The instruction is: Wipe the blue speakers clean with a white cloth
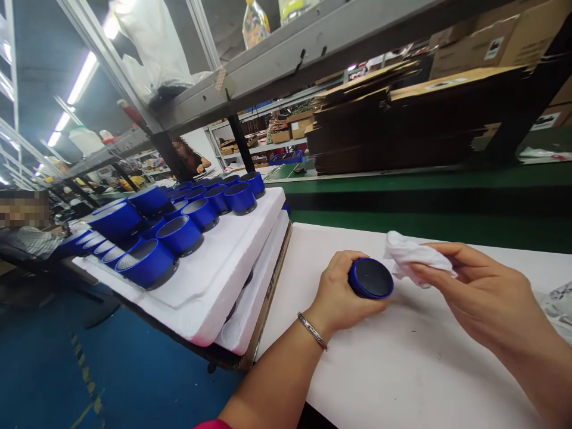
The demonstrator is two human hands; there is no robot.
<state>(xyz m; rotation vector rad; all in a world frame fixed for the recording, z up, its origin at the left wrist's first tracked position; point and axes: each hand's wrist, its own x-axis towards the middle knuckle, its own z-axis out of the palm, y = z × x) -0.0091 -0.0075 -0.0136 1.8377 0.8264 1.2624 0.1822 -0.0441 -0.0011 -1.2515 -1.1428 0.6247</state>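
My left hand [342,292] is wrapped round a small blue cylindrical speaker [372,278], its black round top facing up toward me. A bracelet circles that wrist. In my right hand [473,280] a crumpled white cloth [413,257] is pinched between thumb and fingers, just right of the speaker and close to its rim. Both hands are over the white tabletop [402,369]. To the left, several more blue speakers [179,234] stand in rows on a white foam tray [223,256].
Beneath the upper tray lies another foam tray [263,286] on cardboard. A metal shelf [268,65] crosses overhead. Stacked flat cardboard [384,125] stands behind a green surface [348,208]. Clear plastic [558,307] lies at the right edge. Two people are farther back on the left.
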